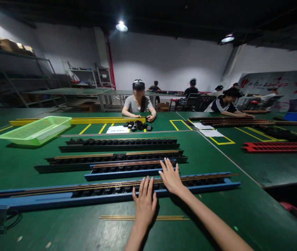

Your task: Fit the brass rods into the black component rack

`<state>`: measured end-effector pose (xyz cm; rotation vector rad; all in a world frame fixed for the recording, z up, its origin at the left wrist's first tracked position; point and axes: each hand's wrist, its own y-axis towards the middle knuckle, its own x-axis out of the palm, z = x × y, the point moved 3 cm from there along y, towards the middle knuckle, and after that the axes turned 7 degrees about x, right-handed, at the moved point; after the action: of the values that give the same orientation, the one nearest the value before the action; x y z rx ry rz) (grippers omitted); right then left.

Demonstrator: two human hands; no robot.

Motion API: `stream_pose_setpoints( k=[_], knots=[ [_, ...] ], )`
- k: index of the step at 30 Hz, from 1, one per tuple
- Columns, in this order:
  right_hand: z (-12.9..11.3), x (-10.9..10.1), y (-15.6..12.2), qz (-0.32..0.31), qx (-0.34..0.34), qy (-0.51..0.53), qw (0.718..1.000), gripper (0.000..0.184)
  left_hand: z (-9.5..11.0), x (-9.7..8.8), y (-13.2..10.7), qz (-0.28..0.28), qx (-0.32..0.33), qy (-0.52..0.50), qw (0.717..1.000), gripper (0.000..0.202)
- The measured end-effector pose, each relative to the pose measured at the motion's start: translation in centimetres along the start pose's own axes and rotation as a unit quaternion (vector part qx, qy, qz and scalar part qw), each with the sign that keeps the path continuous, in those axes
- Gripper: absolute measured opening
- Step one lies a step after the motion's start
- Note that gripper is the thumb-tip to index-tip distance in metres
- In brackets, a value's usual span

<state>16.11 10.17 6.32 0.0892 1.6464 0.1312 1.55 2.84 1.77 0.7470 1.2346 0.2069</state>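
Observation:
My left hand (pixel 145 201) lies palm down with fingers stretched out over the near edge of a long blue channel (pixel 106 202). Along that channel run black blocks (pixel 118 190) and several thin brass rods (pixel 83 190). My right hand (pixel 171 177) is spread, its fingertips at the right end of a shorter blue channel (pixel 127 173) that also carries black blocks and thin rods. Whether the fingertips touch the rods I cannot tell. Nearer to me, loose brass rods (pixel 117 218) lie on the green table, passing behind my left wrist.
Beyond stand dark channels (pixel 119 146) with black blocks. A green plastic basket (pixel 37 130) is at the left, a yellow channel (pixel 98 120) behind it. Across the table a person (pixel 138 103) handles a small pile of black parts (pixel 135 125). A red slotted rail (pixel 279 147) lies right.

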Motion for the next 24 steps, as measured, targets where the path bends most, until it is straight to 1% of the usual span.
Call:
stream_pose_setpoints(
  k=[3, 10, 14, 16, 19, 24],
  knots=[
    [-0.2, 0.3, -0.1, -0.007, 0.015, 0.003, 1.0, 0.055, 0.0, 0.0, -0.1, 0.002, 0.002, -0.001, 1.0, 0.051],
    [-0.3, 0.4, 0.1, 0.004, 0.008, -0.02, 1.0, 0.055, -0.1, 0.1, -0.1, 0.0, 0.005, 0.007, 1.0, 0.052],
    [-0.7, 0.1, 0.1, 0.028, -0.019, -0.017, 0.999, 0.055, -0.1, 0.1, -0.1, 0.007, 0.004, 0.004, 1.0, 0.053],
    [-0.9, 0.1, 0.1, 0.022, -0.024, -0.006, 0.999, 0.055, 0.0, 0.1, 0.0, 0.004, 0.004, 0.003, 1.0, 0.053],
    [-1.2, 0.2, -0.1, -0.001, -0.006, 0.004, 1.0, 0.056, 0.0, 0.0, 0.1, -0.001, 0.005, 0.004, 1.0, 0.054],
    [-1.4, 0.2, -0.2, -0.006, 0.001, 0.002, 1.0, 0.056, -0.1, 0.0, -0.1, 0.002, 0.009, 0.004, 1.0, 0.053]
  ],
)
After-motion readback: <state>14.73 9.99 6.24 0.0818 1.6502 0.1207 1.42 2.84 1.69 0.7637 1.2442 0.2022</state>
